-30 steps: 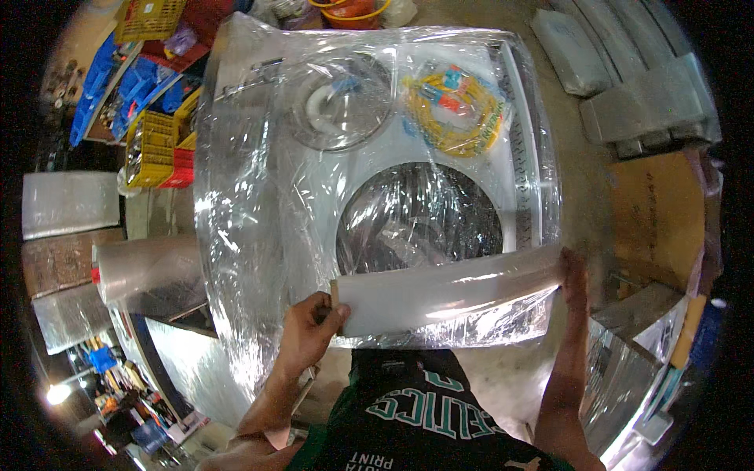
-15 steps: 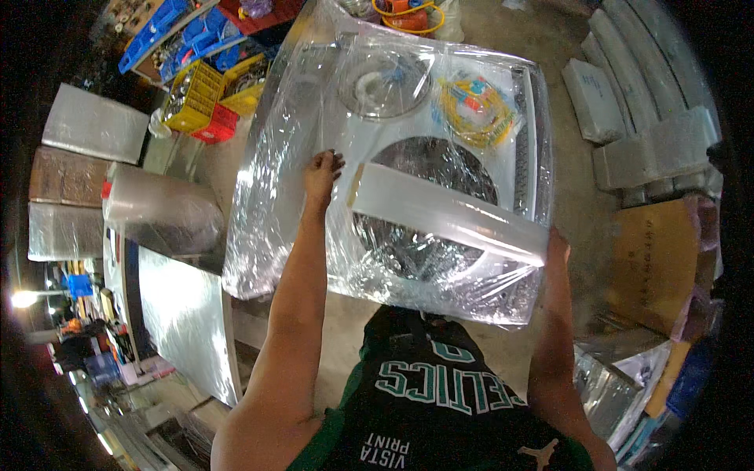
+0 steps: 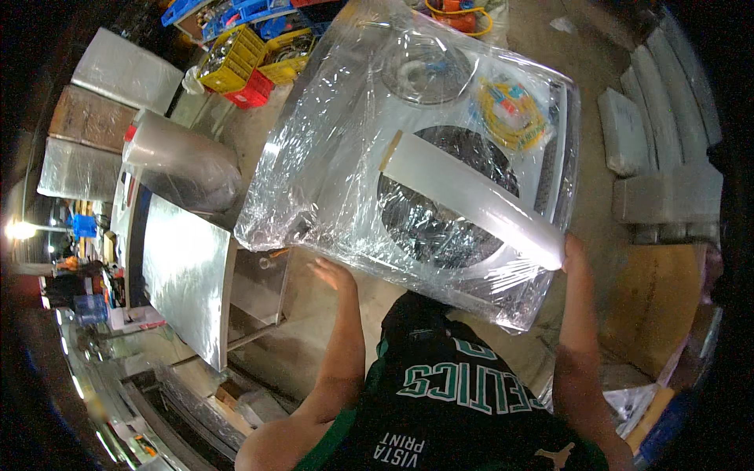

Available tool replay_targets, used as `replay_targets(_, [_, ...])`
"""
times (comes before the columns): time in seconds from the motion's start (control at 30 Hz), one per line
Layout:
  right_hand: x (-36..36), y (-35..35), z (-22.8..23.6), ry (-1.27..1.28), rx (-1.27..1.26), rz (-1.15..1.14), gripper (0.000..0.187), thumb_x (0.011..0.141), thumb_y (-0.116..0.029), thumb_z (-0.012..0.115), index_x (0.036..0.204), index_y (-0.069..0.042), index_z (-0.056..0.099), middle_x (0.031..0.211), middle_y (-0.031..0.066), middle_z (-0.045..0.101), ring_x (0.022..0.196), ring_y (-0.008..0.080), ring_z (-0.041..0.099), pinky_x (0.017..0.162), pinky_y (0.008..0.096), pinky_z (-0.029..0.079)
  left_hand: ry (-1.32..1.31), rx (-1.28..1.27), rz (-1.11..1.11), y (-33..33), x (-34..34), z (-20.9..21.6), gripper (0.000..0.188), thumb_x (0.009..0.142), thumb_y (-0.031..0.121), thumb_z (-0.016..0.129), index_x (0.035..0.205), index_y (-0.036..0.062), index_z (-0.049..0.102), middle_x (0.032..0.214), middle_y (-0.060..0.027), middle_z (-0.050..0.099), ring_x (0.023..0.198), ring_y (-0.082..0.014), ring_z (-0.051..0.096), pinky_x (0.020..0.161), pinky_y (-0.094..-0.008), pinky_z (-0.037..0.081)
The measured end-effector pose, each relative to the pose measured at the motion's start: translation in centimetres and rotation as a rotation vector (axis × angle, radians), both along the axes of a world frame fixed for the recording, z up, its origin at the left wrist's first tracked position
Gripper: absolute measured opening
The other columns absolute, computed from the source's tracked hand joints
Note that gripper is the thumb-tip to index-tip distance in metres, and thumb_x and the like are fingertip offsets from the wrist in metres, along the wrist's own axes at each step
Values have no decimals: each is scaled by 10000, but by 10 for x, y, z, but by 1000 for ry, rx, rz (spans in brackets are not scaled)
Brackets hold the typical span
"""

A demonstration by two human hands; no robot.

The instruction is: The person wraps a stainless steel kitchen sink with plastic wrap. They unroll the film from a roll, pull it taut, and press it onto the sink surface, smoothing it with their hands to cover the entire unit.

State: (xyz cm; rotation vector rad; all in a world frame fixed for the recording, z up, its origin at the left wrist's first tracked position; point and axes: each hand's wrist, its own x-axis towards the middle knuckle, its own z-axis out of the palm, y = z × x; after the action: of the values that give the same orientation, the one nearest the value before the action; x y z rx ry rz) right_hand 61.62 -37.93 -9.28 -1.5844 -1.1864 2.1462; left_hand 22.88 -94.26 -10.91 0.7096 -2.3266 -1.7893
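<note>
A large pale unit [image 3: 361,157] with round openings stands in front of me, wrapped in clear plastic film. Beneath the film lies a bagged yellow coil [image 3: 510,118], next to a round glassy opening [image 3: 424,74]. Across the dark round opening [image 3: 408,208] slants a roll of stretch film [image 3: 479,200], its cardboard core showing at the far end. My right hand [image 3: 575,253] is closed on the roll's near right end; part of its fingers is hidden. Off the unit's near left edge, my left hand [image 3: 334,275] is open, fingers spread, holding nothing.
A metal-topped table [image 3: 184,271] stands at the left, beside a big upright roll of film [image 3: 184,161]. Yellow crates [image 3: 232,59] and a red crate [image 3: 251,90] sit at the far left. Wrapped boxes [image 3: 126,71] are stacked beyond; a cardboard sheet [image 3: 656,306] leans at the right.
My left hand has come back from above the unit to beside its near left edge. The roll tilts more steeply, with my right hand still at its end. The view has shifted.
</note>
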Motion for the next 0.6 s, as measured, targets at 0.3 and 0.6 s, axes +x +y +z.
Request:
replay_targets(0.3, [-20,-9,47,-168,31,3,359,1029,-239,471,1189,3,681,1113,179,720,951,287,721,843,441,583,-212,1017,-89,2,9,-37,975,967,808,249,1615,79,266,1637,-131,339,1485,-360,339,1222,-493,285])
replay_targets(0.6, [-9,7,7,-466,505,441,352,978,-171,464,1176,23,682,1163,214,706,977,360,705,857,479,560,-183,-1203,-552,75,44,33,752,1050,544,369,1607,45,286,1675,-197,250,1559,-349,210,1232,-600,159])
